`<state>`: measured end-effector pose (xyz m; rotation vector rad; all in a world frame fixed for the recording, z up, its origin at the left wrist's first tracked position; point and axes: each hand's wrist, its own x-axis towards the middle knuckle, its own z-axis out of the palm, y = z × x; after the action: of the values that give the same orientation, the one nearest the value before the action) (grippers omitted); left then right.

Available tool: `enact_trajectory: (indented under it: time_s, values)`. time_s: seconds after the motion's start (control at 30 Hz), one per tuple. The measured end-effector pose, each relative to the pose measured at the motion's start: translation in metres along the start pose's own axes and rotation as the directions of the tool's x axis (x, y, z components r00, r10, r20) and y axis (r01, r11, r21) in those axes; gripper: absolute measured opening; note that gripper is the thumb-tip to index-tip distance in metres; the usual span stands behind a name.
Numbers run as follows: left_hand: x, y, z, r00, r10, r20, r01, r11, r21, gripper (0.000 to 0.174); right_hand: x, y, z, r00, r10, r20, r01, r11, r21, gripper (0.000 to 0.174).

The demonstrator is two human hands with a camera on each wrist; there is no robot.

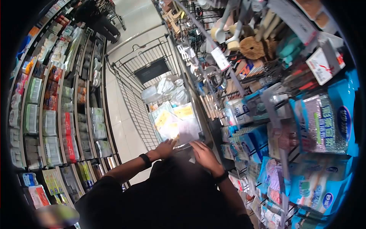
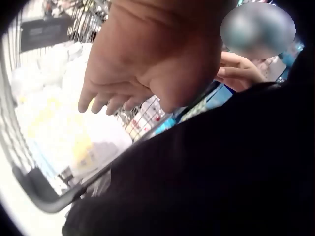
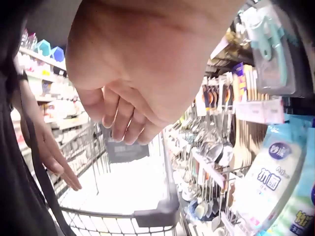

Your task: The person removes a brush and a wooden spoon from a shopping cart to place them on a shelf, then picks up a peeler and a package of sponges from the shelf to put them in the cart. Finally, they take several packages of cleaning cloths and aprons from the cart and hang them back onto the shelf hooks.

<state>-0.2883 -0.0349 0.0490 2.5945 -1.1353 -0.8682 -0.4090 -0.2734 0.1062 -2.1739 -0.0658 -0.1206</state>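
A wire shopping cart (image 1: pixel 127 89) stands in front of me, loaded with several plastic-wrapped packs (image 1: pixel 167 122) and a white plastic bag (image 1: pixel 166 86). Over the near end of the cart is my left hand (image 1: pixel 164 149), palm down, its fingers loosely extended with nothing in them. My right hand (image 1: pixel 206 154) hovers at the cart's near right corner, fingers relaxed and bare of any object. In the right wrist view, the cart's near rim and dark corner piece (image 3: pixel 157 214) lie below the right hand (image 3: pixel 133 64), apart from its fingers.
Racks of hanging kitchen tools, such as a brown round brush (image 1: pixel 251 47), and blue packs of cleaning cloths (image 1: pixel 324 122) line the close right side. Shelves of packaged goods (image 1: pixel 49 122) run along the left. Farther up the aisle a person in dark clothes (image 1: pixel 95 17) stands near another cart (image 1: pixel 112 13).
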Motion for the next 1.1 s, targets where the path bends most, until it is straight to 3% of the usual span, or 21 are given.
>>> enact_trajectory:
  time_s: [0.03,0.07,0.1,0.17,0.2,0.23,0.27,0.3,0.33,0.43,0.5,0.57,0.63,0.7,0.77,0.83,1.03,1.1]
  values:
    - [-0.007,-0.009,0.008,0.970,0.050,0.239,-0.007,0.984,-0.180,0.058,0.005,0.006,0.020,0.997,-0.063,0.034,0.066,0.995,-0.074,0.033]
    - [-0.013,-0.017,0.014,0.882,0.140,0.450,0.030,0.936,-0.352,0.065,0.007,0.015,0.039,0.994,-0.053,0.097,0.067,0.986,-0.150,0.039]
    - [-0.019,-0.010,0.002,0.875,0.143,0.463,0.040,0.931,-0.363,0.065,0.006,0.020,0.054,0.993,-0.037,0.109,0.053,0.988,-0.144,0.039]
    - [-0.018,0.009,-0.049,0.765,0.267,0.587,0.023,0.899,-0.438,0.071,-0.001,0.033,0.081,0.978,0.118,0.173,-0.035,0.908,-0.418,0.045]
    - [-0.006,-0.017,-0.027,0.733,0.314,0.604,0.030,0.872,-0.489,0.070,-0.012,0.045,0.096,0.956,0.199,0.214,-0.086,0.891,-0.446,0.053]
    - [0.008,-0.023,-0.039,0.719,0.275,0.639,0.020,0.910,-0.415,0.059,-0.019,0.043,0.102,0.947,0.224,0.229,-0.105,0.892,-0.440,0.053]
    - [0.041,-0.069,0.010,0.679,0.394,0.620,-0.070,0.875,-0.479,0.050,-0.020,0.038,0.102,0.956,0.231,0.183,-0.129,0.887,-0.444,0.055]
    - [0.070,-0.078,0.009,0.695,0.302,0.652,-0.021,0.916,-0.401,0.044,-0.020,0.033,0.101,0.962,0.237,0.136,-0.153,0.879,-0.451,0.056]
    - [0.088,-0.102,0.027,0.872,0.309,0.381,-0.161,0.914,-0.374,0.047,-0.021,0.029,0.101,0.962,0.234,0.140,-0.138,0.861,-0.490,0.057]
    - [0.164,-0.137,0.035,0.986,0.002,0.165,0.037,0.972,-0.231,0.085,-0.024,0.022,0.111,0.953,0.287,0.096,-0.198,0.831,-0.520,0.059]
    - [0.193,-0.141,0.040,0.993,-0.092,0.079,0.089,0.995,0.040,0.103,-0.019,0.008,0.110,0.948,0.317,0.035,-0.259,0.829,-0.496,0.053]
    - [0.204,-0.134,0.044,0.990,-0.112,0.089,0.101,0.987,0.128,0.110,-0.023,0.002,0.113,0.936,0.350,-0.026,-0.320,0.822,-0.471,0.047]
    - [0.204,-0.124,0.058,0.988,-0.086,0.126,0.067,0.987,0.147,0.112,-0.026,0.007,0.116,0.924,0.383,-0.001,-0.347,0.837,-0.423,0.062]
    - [0.204,-0.130,0.083,0.984,-0.070,0.166,0.041,0.984,0.174,0.115,-0.023,0.003,0.109,0.918,0.396,-0.001,-0.357,0.828,-0.432,0.061]
    - [0.196,-0.154,0.112,0.981,-0.194,0.021,0.167,0.890,0.424,0.120,-0.022,0.001,0.110,0.916,0.401,0.010,-0.357,0.826,-0.436,0.060]
    - [0.181,-0.173,0.096,0.965,-0.246,0.093,0.196,0.909,0.367,0.122,-0.022,0.007,0.110,0.908,0.420,0.012,-0.377,0.827,-0.418,0.058]
    - [0.191,-0.177,0.061,0.996,-0.049,0.078,0.002,0.857,0.516,0.121,-0.020,0.004,0.117,0.894,0.448,-0.014,-0.420,0.825,-0.379,0.057]
    - [0.195,-0.173,0.058,0.950,-0.283,0.133,0.187,0.856,0.482,0.116,-0.020,0.001,0.119,0.874,0.486,0.010,-0.444,0.806,-0.393,0.058]
